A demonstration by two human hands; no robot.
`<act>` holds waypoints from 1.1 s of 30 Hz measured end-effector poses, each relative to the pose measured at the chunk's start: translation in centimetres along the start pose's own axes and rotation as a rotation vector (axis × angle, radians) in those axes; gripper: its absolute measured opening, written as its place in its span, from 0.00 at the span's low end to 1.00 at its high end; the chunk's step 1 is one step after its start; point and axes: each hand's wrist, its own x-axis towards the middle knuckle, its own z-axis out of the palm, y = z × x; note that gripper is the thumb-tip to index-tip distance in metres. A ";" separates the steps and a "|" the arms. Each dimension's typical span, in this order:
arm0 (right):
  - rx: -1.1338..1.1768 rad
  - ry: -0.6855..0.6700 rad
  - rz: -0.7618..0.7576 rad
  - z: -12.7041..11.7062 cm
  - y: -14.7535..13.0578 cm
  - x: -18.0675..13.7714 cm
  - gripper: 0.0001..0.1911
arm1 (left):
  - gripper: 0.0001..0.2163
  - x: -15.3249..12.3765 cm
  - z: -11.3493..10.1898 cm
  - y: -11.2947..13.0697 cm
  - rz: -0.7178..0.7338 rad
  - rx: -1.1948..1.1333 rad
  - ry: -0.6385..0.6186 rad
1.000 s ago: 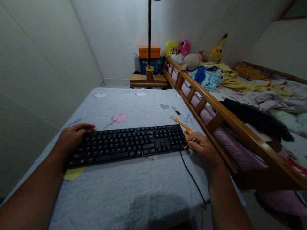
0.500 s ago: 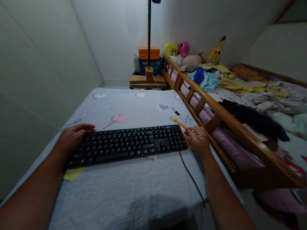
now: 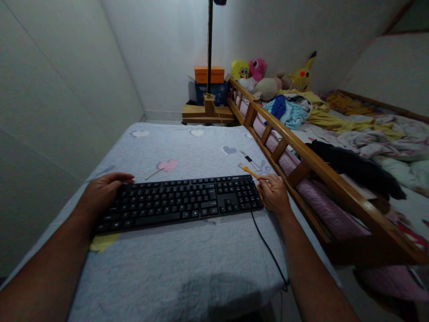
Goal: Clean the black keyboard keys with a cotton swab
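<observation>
Loosely, the left hand point(image 3: 103, 192) curls around the nine-o'clock end of the keyboard point(image 3: 181, 201); the right hand point(image 3: 274, 194), fingers bunched, pinches a cotton swab point(image 3: 255, 180), the keyboard at nine o'clock from that grip.

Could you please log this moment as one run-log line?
left hand: at keyboard, left end | right hand: at its right end | yellow brush: beside right hand | swab: beyond keyboard

- The right hand point(image 3: 275, 194) has moved farther from the person, its fingers now beside the keyboard's point(image 3: 184, 201) far right corner.
- The thin white swab point(image 3: 255, 180) now pokes out left of the fingertips; a second ago it slanted back toward the person.
- The fingers now cover more of the yellow brush's point(image 3: 250, 170) handle.
</observation>
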 end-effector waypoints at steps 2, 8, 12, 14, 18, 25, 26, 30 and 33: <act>-0.005 -0.006 -0.006 0.0 0.0 0.0 0.12 | 0.17 -0.1 0.0 0.3 -0.016 -0.002 0.014; -0.003 -0.008 0.024 -0.3 -0.1 -0.2 0.12 | 0.15 0.0 0.0 0.0 -0.005 -0.018 0.019; 0.007 -0.028 0.042 -0.6 -0.1 -0.4 0.11 | 0.17 0.2 0.0 -0.3 -0.017 -0.007 0.007; 0.010 -0.038 0.047 -0.8 -0.2 -0.5 0.11 | 0.17 0.1 0.0 -0.3 -0.014 -0.005 0.009; 0.026 -0.080 0.051 -1.3 -0.2 -0.7 0.11 | 0.17 0.1 0.0 -0.4 -0.001 -0.009 0.010; 0.046 -0.109 0.062 -1.9 -0.3 -0.8 0.10 | 0.16 0.3 -0.1 -0.7 -0.019 -0.029 0.000; 0.053 -0.114 0.065 -2.0 -0.3 -0.8 0.10 | 0.16 0.3 -0.1 -0.6 -0.019 -0.030 0.002; 0.090 -0.123 0.089 -2.3 -0.5 -0.8 0.10 | 0.16 0.2 0.0 -0.5 -0.014 -0.010 0.014; 0.107 -0.141 0.113 -2.5 -0.7 -0.8 0.10 | 0.16 0.3 0.0 -0.6 0.000 -0.001 0.013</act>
